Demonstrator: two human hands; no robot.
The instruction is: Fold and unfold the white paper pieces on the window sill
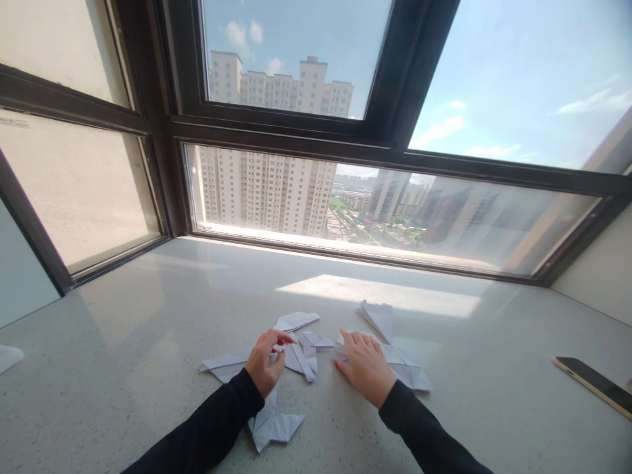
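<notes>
Several folded white paper shapes lie on a pale stone window ledge point(148, 316). My left hand point(265, 362) hovers over a folded paper piece point(301, 359), its thumb and forefinger pinched at the paper's edge. My right hand point(364, 365) lies flat, fingers stretched out, pressing on another folded paper point(409, 372). A folded paper shape point(274, 424) rests under my left wrist. One more paper plane point(379, 316) lies just beyond my right hand, and a further piece point(296, 320) sits beyond my left. Both arms wear dark sleeves.
A phone point(595, 385) lies on the ledge at the right. A dark-framed window point(276, 135) runs along the back and left, with tall buildings outside. A sunlit patch point(385, 293) falls on the ledge behind the papers. A white scrap point(8, 357) shows at the left edge.
</notes>
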